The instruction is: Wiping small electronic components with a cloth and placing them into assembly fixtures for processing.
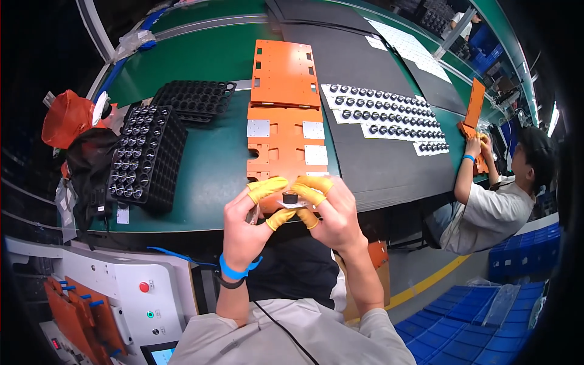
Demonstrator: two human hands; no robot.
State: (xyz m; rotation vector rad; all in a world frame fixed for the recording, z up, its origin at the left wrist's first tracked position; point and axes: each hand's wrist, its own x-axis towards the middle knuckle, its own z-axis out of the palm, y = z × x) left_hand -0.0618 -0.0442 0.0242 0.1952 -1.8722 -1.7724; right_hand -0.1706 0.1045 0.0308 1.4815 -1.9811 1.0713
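Note:
My left hand (248, 220) and my right hand (336, 218) both wear yellow finger cots. Between their fingertips they hold a small black round part on a white square plate (291, 199), just above the near end of an orange fixture (281, 139). That fixture lies on the bench with its hinged orange lid (284, 73) folded back, away from me. Silver square plates (258, 128) sit in recesses on both sides of it. Fingers hide part of the held plate and the fixture's near end.
Rows of white plates with black round parts (389, 115) lie on a dark mat (389, 176) at right. Black cell trays (146, 152) stand at left beside an orange bag (67, 118). A co-worker (493, 207) handles another orange fixture at far right. Blue crates (462, 322) are lower right.

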